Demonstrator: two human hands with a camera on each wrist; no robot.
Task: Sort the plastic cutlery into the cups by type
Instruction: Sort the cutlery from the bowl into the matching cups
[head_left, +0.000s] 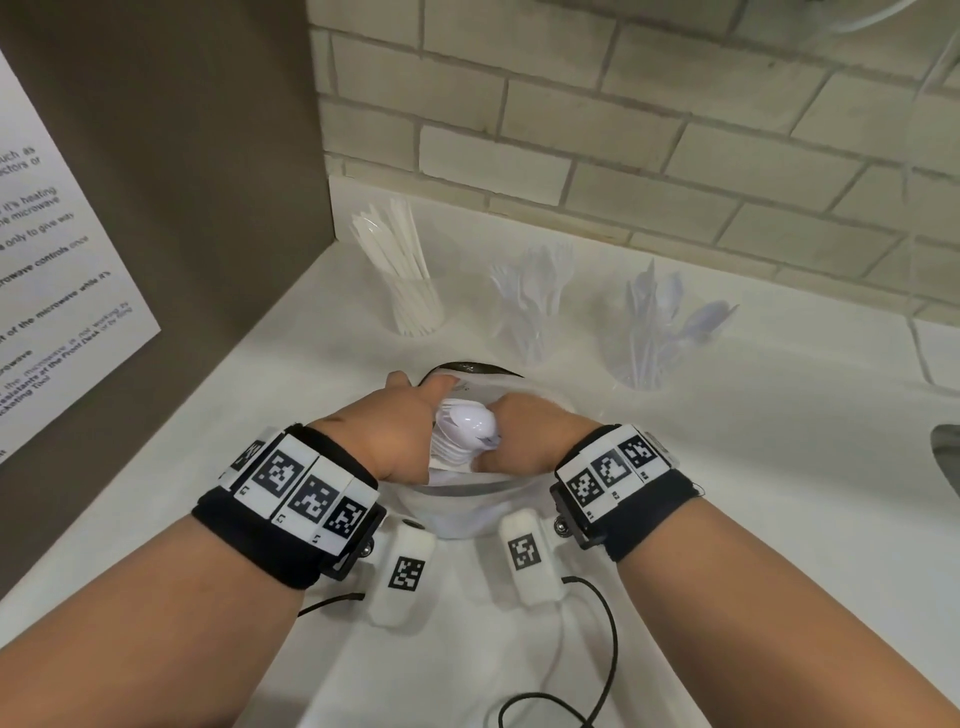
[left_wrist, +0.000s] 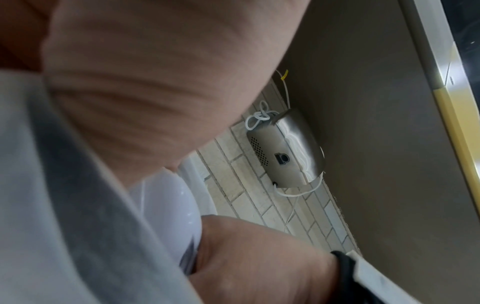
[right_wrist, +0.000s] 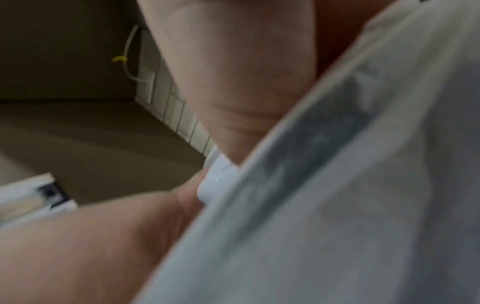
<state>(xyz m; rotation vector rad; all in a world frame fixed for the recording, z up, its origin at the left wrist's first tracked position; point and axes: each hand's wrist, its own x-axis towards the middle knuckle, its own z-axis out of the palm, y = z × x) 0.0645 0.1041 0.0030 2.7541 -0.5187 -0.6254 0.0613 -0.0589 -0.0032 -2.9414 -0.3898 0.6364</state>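
The fingertips of the left hand (head_left: 397, 426) and the right hand (head_left: 524, 431) are disappearing down into the bowl (head_left: 457, 514), behind a bunch of white spoons (head_left: 467, 426). Their handles are hiding below the fingers, so no count is showing. Both wrist views are blurring close up, skin and bowl wall (right_wrist: 337, 185) filling them.

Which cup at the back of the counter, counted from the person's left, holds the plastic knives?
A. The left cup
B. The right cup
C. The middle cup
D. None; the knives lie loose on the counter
A. The left cup is packed with straight, flat white knives, while the middle cup shows fork tines and the right cup shows rounded spoon bowls.
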